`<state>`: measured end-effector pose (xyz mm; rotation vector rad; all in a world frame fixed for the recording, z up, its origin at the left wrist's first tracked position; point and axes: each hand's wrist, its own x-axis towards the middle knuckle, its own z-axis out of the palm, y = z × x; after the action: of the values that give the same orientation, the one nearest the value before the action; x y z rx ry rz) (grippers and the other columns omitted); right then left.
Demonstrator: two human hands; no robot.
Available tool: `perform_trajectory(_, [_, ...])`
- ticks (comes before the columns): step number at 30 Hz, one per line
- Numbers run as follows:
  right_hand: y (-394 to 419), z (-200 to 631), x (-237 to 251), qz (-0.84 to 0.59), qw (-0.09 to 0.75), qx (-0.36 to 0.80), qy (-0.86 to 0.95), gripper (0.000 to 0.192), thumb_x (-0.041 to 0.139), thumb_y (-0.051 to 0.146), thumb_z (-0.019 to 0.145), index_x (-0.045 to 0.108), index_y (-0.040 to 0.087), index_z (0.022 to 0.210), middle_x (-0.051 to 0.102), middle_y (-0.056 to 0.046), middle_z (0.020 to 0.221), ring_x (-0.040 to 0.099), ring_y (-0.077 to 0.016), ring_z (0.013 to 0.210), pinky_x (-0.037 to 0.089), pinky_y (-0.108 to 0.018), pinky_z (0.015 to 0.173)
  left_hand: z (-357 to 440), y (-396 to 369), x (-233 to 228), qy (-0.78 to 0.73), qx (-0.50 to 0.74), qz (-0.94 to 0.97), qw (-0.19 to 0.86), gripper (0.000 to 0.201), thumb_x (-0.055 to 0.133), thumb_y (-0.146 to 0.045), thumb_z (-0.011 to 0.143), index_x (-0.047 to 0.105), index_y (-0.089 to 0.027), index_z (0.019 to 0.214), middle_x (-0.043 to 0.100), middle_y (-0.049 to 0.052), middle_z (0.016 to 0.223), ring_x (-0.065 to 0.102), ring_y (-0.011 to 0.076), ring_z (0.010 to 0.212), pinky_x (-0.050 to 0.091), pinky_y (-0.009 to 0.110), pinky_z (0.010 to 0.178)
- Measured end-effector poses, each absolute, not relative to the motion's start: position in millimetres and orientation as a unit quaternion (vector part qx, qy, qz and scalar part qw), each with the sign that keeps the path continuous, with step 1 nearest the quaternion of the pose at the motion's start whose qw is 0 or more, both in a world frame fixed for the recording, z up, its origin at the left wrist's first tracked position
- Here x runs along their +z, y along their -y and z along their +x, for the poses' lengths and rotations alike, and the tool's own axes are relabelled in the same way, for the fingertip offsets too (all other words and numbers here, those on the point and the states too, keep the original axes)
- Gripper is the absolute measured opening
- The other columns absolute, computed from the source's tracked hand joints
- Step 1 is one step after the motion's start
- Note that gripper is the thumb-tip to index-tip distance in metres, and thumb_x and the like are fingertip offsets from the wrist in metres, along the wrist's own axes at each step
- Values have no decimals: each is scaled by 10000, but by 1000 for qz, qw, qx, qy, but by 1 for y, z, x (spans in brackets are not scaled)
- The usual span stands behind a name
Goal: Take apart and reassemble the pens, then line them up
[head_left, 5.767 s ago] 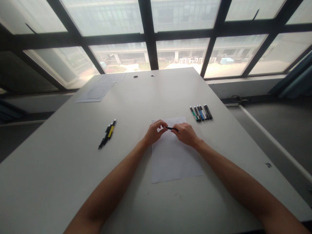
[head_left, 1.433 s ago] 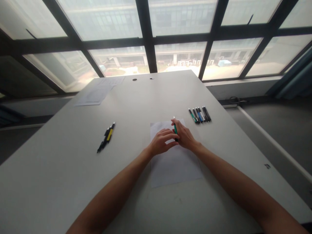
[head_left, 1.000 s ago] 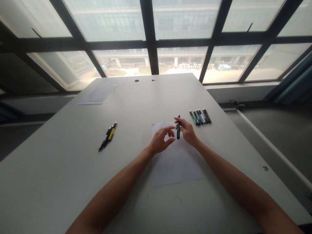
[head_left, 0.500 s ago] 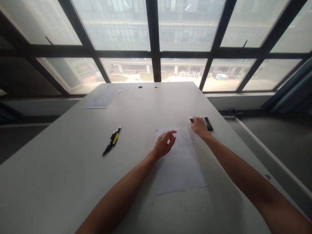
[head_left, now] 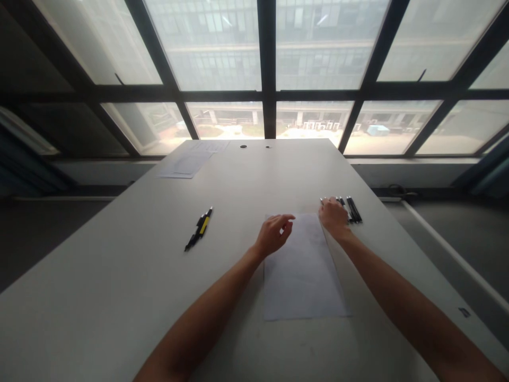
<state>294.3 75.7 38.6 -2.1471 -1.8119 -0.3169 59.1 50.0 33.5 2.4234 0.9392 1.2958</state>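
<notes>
On the white worktop (head_left: 119, 297), everything is placed here against the sheet (head_left: 302, 270) of white paper that lies in front of the person. Far off to the sheet's upper left, near the window edge, lie more papers (head_left: 191, 162), flat and pale. Well to the left of the sheet rest two pens (head_left: 199, 228), side by side, one with a yellow barrel, pointing diagonally. The left hand (head_left: 273, 236) hovers over the sheet's upper left corner, fingers loosely curled and parted, gripping nothing. The right hand (head_left: 333, 217) sits just beyond the sheet's upper right corner, palm down on the row of pens (head_left: 352, 209), covering the left ones; its fingers are bent over them, but whether they grip a pen cannot be told. The black pens at the right end of the row show clear of the hand. No container is in sight; the pens lie loose on the worktop.
</notes>
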Motion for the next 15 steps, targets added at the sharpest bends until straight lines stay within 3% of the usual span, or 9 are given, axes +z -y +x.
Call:
perform_trajectory(6, [-41, 284, 20, -687, 298, -46, 661, 237, 475, 236, 943, 699, 191, 1005, 687, -89, 1042, 645, -204, 863, 440, -291, 701, -8, -90, 75, -552, 262, 776, 158, 223, 587, -363, 899, 708, -237, 1038, 732, 55, 878, 672, 205, 800, 493, 317, 761])
perform_trajectory(10, [-39, 286, 11, -643, 375, -17, 668, 250, 465, 230, 926, 701, 182, 993, 690, -78, 995, 630, -199, 824, 450, -298, 725, -84, -111, 82, -721, 202, 659, 64, 273, 617, -365, 863, 703, -213, 1073, 725, 93, 1008, 658, 257, 956, 489, 364, 890])
perform_trajectory(15, [-46, 284, 8, -630, 394, 8, 669, 244, 468, 229, 917, 704, 184, 960, 690, -76, 975, 609, -192, 777, 453, -304, 740, -141, -117, 61, -821, 139, 554, -2, 400, 680, -494, 794, 693, -212, 1077, 630, 164, 1166, 576, 350, 1127, 489, 449, 930])
